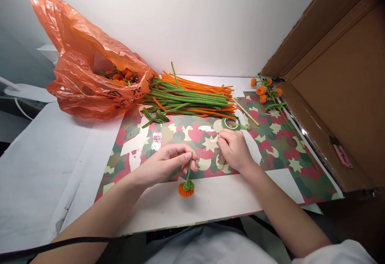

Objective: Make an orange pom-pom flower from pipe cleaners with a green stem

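Note:
An orange pompom flower (186, 189) with green leaves at its base hangs head down on a green stem, pinched between the thumb and fingers of my left hand (171, 160). To its right, my right hand (234, 147) is closed in a fist over the patterned mat. A short pale green strip (221, 162) hangs below that fist, and I cannot make out how far it runs inside the fingers. Just behind my right hand lies a roll of green tape (231, 124).
Green stems (192, 95) and orange stems (198, 85) lie in a pile at the back. An orange plastic bag (99, 75) with flowers stands at the left. A wooden stick (246, 112), a flower bunch (264, 90), and a cardboard wall (337, 75) with a pink cutter (342, 156) are right.

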A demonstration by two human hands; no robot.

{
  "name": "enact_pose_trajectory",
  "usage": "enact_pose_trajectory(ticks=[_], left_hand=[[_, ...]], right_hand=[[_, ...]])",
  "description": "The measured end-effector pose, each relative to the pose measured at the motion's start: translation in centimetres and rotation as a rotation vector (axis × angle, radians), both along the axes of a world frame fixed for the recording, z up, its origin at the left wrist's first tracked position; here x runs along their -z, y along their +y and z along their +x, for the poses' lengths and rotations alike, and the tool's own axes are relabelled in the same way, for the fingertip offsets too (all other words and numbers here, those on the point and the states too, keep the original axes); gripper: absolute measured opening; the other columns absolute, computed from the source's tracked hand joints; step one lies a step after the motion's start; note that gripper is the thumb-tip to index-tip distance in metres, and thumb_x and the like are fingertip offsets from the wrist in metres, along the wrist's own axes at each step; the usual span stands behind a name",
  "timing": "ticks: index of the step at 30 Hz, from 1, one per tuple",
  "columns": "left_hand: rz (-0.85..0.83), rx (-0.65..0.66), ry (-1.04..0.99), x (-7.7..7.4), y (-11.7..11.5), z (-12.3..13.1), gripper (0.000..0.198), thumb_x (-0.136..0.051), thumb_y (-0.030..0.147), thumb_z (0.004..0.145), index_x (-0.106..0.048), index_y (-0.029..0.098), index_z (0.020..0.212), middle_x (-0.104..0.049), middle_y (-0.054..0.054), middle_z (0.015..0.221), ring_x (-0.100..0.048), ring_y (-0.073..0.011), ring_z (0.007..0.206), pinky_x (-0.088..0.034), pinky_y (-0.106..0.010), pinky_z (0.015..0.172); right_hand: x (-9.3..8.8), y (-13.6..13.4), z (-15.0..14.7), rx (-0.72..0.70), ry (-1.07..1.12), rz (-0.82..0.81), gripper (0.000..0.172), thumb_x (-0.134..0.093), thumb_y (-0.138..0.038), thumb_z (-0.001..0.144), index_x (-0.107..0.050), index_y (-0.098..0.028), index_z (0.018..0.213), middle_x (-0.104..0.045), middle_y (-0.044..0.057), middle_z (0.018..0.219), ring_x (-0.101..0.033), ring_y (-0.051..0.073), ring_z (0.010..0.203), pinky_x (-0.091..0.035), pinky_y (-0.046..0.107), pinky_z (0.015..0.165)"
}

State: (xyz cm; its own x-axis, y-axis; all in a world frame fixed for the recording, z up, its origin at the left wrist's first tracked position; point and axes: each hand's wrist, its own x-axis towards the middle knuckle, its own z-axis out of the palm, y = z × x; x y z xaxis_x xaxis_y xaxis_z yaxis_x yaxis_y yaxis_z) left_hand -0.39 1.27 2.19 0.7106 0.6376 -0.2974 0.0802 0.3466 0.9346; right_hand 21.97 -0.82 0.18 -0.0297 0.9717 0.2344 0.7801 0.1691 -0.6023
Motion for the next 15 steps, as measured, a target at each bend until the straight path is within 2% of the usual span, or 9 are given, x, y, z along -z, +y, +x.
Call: enact_pose_trajectory(ticks=[2, 4, 7, 9, 11, 15], left_hand=[[-0.01, -0.002, -0.007, 0.03, 0.0, -0.04, 0.026, -0.062, 0.042, 0.083, -0.062, 0.016, 0.08, -0.064, -0.002, 0.07, -0.052, -0.0104, 0.058, -0.046, -0.023, 0.055], [-0.034, -0.007, -0.013, 0.16, 0.0, -0.12, 0.025, -0.063, 0.042, 0.083, -0.062, 0.017, 0.08, -0.063, -0.001, 0.068, -0.053, -0.0107, 0.058, -0.046, -0.022, 0.053], [-0.078, -0.027, 0.001, 0.48, -0.02, -0.21, 0.026, -0.061, 0.042, 0.084, -0.06, 0.017, 0.078, -0.061, -0.001, 0.065, -0.054, -0.0117, 0.055, -0.043, -0.022, 0.048], [-0.079, -0.052, 0.026, 0.63, -0.06, -0.13, 0.025, -0.059, 0.04, 0.084, -0.06, 0.017, 0.076, -0.061, -0.001, 0.064, -0.055, -0.0117, 0.054, -0.044, -0.023, 0.048], [-0.069, -0.087, 0.044, 0.67, -0.09, 0.07, 0.022, -0.058, 0.037, 0.083, -0.06, 0.017, 0.073, -0.061, 0.0, 0.062, -0.053, -0.0107, 0.053, -0.046, -0.024, 0.051], [-0.078, -0.182, 0.056, 0.8, 0.01, 0.55, 0.015, -0.056, 0.029, 0.079, -0.058, 0.017, 0.069, -0.06, 0.001, 0.059, -0.048, -0.0092, 0.049, -0.045, -0.023, 0.05]], right_hand=[[-0.03, -0.04, -0.09, 0.0, -0.018, -0.042, 0.035, -0.041, -0.02, 0.087, -0.041, -0.018, 0.053, -0.048, -0.002, 0.057, -0.044, 0.012, 0.057, -0.027, 0.03, 0.065], [0.04, -0.09, -0.19, 0.001, -0.052, -0.089, 0.032, -0.044, -0.022, 0.089, -0.052, -0.018, 0.059, -0.056, -0.001, 0.064, -0.051, 0.014, 0.065, -0.028, 0.032, 0.07], [0.28, -0.17, -0.25, -0.005, -0.082, -0.105, 0.02, -0.049, -0.022, 0.09, -0.068, -0.021, 0.085, -0.064, 0.001, 0.075, -0.057, 0.018, 0.08, -0.028, 0.035, 0.079], [0.45, -0.17, -0.21, -0.003, -0.087, -0.085, 0.024, -0.05, -0.023, 0.09, -0.067, -0.022, 0.106, -0.065, 0.002, 0.081, -0.058, 0.02, 0.084, -0.029, 0.037, 0.082], [0.55, -0.13, -0.14, 0.003, -0.091, -0.057, 0.031, -0.05, -0.023, 0.089, -0.062, -0.021, 0.117, -0.064, 0.004, 0.086, -0.058, 0.02, 0.084, -0.031, 0.038, 0.083], [0.4, -0.12, -0.13, 0.024, -0.044, 0.056, 0.033, -0.051, -0.022, 0.087, -0.059, -0.022, 0.119, -0.062, 0.005, 0.091, -0.058, 0.021, 0.084, -0.036, 0.037, 0.082]])
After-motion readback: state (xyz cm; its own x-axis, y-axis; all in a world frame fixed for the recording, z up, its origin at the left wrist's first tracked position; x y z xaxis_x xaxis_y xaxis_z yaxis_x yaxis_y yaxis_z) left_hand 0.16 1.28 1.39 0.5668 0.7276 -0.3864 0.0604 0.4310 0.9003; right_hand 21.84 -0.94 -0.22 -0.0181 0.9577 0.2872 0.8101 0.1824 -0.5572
